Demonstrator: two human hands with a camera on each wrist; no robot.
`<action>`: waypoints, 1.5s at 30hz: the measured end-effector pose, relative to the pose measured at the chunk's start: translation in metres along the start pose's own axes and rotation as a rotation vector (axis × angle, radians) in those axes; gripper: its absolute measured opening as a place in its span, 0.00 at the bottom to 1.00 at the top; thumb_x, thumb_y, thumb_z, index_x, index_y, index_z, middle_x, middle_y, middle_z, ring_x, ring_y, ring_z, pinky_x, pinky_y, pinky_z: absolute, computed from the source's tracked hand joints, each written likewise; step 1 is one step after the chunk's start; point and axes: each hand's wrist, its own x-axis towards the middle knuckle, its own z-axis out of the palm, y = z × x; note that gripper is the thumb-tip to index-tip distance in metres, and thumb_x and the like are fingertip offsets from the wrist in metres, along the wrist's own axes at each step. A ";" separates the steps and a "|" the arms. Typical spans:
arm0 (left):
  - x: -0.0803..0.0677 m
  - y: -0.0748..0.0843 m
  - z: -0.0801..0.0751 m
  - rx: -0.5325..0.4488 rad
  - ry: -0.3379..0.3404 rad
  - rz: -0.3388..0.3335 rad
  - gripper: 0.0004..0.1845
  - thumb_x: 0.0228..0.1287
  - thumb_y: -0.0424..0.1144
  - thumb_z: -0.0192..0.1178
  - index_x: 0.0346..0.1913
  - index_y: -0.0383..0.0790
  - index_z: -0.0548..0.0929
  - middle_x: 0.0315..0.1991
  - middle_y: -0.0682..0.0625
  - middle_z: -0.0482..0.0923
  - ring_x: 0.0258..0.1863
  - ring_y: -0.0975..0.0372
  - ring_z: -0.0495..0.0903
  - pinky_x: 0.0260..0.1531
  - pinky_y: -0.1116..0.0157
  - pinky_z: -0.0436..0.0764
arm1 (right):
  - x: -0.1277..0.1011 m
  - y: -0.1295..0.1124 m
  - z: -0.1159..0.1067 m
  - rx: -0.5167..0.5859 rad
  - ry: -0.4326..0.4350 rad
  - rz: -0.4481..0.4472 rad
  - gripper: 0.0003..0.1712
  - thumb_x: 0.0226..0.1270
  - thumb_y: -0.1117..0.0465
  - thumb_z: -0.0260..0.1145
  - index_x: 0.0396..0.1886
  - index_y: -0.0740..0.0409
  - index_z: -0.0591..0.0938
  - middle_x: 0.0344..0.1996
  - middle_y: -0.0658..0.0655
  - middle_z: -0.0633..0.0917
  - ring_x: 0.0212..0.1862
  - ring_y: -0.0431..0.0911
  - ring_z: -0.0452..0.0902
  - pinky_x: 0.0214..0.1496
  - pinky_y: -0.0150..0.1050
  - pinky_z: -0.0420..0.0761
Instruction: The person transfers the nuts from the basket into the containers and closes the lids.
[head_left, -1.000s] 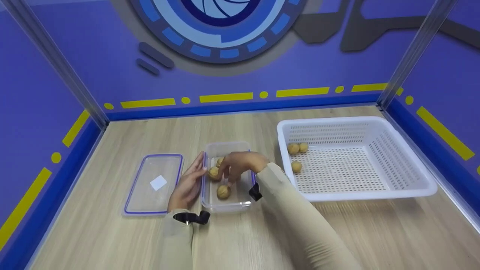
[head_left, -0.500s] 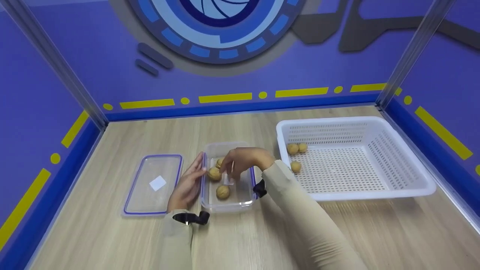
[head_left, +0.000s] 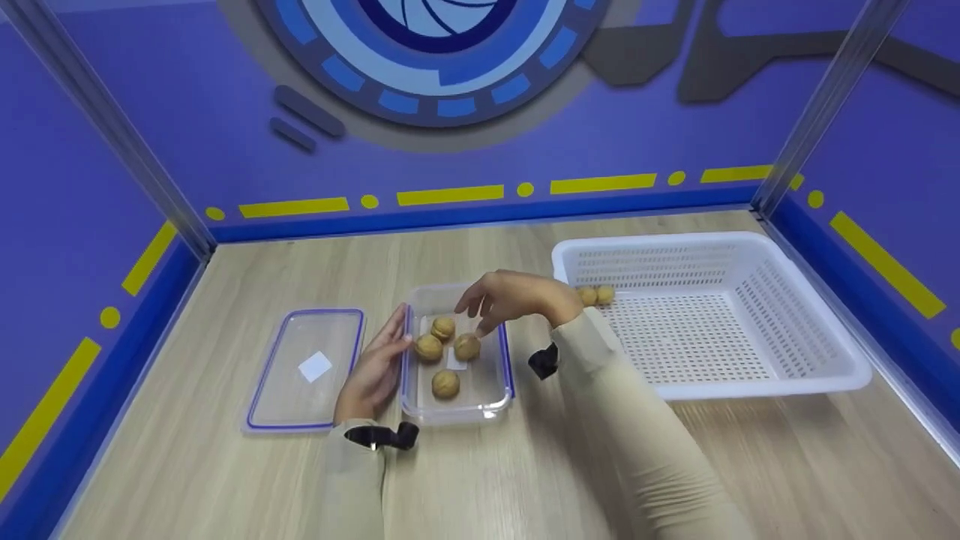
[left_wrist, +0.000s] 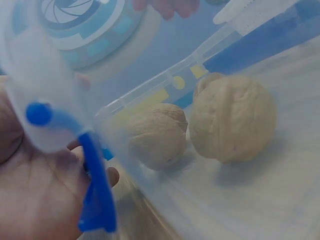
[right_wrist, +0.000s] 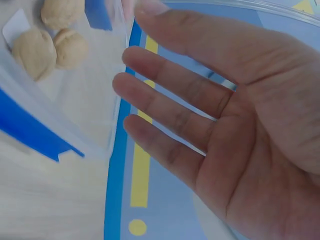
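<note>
Four walnuts lie in the clear plastic container near the middle of the wooden table: one toward the near end, and three clustered further back around a small white label on the container's floor. The right hand hovers above the far right part of the container, fingers spread and only loosely bent, holding nothing; the right wrist view shows its palm bare and the fingers extended, with the walnuts below and to the side. The left hand lies against the container's left wall, fingers straight and pressed flat along the blue-trimmed rim, bracing it rather than gripping; in the left wrist view the palm sits just behind the clear wall and a blue latch clip, with two walnuts visible through the plastic. Just left of that hand lies the container's lid, flat on the table, clear with a blue seal and a white sticker at its centre. To the right stands a white perforated basket, close beside the container, with two more walnuts showing in its far left corner behind the right wrist. Purple walls with yellow dashes enclose the table.
</note>
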 end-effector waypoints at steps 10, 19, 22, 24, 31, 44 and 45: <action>-0.001 -0.001 -0.001 -0.008 -0.005 0.000 0.36 0.68 0.23 0.40 0.76 0.36 0.40 0.78 0.46 0.28 0.77 0.56 0.26 0.75 0.61 0.28 | -0.017 0.020 -0.010 0.029 0.090 -0.026 0.25 0.57 0.63 0.70 0.57 0.59 0.81 0.48 0.59 0.86 0.51 0.52 0.82 0.57 0.45 0.80; -0.001 -0.002 -0.002 0.013 -0.004 -0.010 0.37 0.68 0.24 0.42 0.76 0.37 0.40 0.78 0.46 0.29 0.77 0.56 0.26 0.75 0.60 0.28 | -0.037 0.042 -0.017 0.096 0.177 0.035 0.28 0.58 0.63 0.70 0.60 0.56 0.78 0.52 0.59 0.84 0.57 0.56 0.77 0.60 0.50 0.78; -0.001 -0.001 -0.002 0.017 -0.008 -0.009 0.38 0.67 0.24 0.42 0.76 0.37 0.40 0.78 0.46 0.29 0.77 0.56 0.26 0.75 0.60 0.28 | -0.044 0.050 -0.019 0.088 0.211 0.043 0.27 0.58 0.62 0.70 0.60 0.55 0.79 0.52 0.58 0.84 0.57 0.54 0.77 0.59 0.50 0.78; -0.001 -0.001 -0.002 0.019 -0.009 -0.005 0.38 0.67 0.24 0.42 0.76 0.36 0.40 0.78 0.46 0.28 0.77 0.56 0.26 0.75 0.60 0.28 | -0.049 0.055 -0.021 0.087 0.230 0.054 0.27 0.58 0.62 0.70 0.59 0.53 0.79 0.52 0.58 0.84 0.57 0.53 0.77 0.59 0.49 0.79; -0.002 0.000 0.000 0.021 0.016 -0.012 0.38 0.66 0.24 0.44 0.76 0.37 0.42 0.78 0.46 0.31 0.77 0.56 0.28 0.75 0.59 0.29 | -0.063 0.072 -0.022 0.101 0.281 0.104 0.25 0.58 0.61 0.70 0.58 0.51 0.81 0.52 0.57 0.84 0.57 0.53 0.77 0.59 0.50 0.78; 0.000 -0.001 -0.001 0.014 0.044 -0.023 0.38 0.66 0.24 0.44 0.76 0.39 0.44 0.78 0.49 0.33 0.77 0.57 0.29 0.75 0.61 0.30 | -0.082 0.106 -0.022 0.147 0.401 0.149 0.23 0.60 0.64 0.68 0.57 0.60 0.80 0.56 0.64 0.80 0.61 0.58 0.73 0.66 0.57 0.71; 0.000 -0.001 -0.002 0.017 0.037 -0.020 0.37 0.67 0.24 0.44 0.76 0.38 0.43 0.78 0.48 0.32 0.77 0.57 0.29 0.75 0.61 0.29 | -0.083 0.108 -0.022 0.152 0.409 0.148 0.23 0.60 0.65 0.68 0.57 0.61 0.80 0.56 0.64 0.80 0.60 0.58 0.73 0.65 0.58 0.71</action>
